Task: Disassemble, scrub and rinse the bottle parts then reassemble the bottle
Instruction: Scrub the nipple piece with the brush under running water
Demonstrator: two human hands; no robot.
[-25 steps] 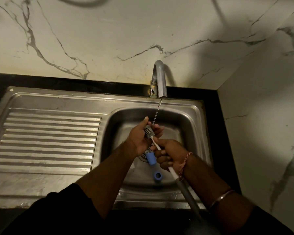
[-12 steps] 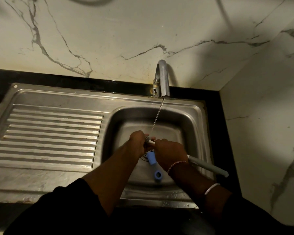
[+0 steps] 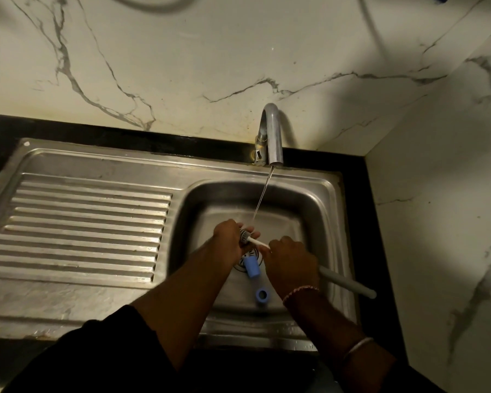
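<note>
Since a second ago the brush [image 3: 343, 281] handle has swung right; right hand [image 3: 291, 265] grips it, left hand [image 3: 229, 236] grips its bristles under the tap [image 3: 272, 134].

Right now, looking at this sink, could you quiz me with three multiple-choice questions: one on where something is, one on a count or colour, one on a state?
1. Where do the blue bottle parts lie?
A. on the ribbed draining board
B. in the sink basin
C. on the black counter

2. How many blue parts lie there?
A. two
B. four
C. none

3. What is the tap doing?
A. it is shut off
B. it is running a thin stream
C. it is swung over the draining board

Answers:
1 B: the blue tube and blue ring rest on the floor of the sink basin.
2 A: only those two show.
3 B: a thin stream falls from the tap onto the brush head, which the left hand holds while the right hand grips the handle.
</note>
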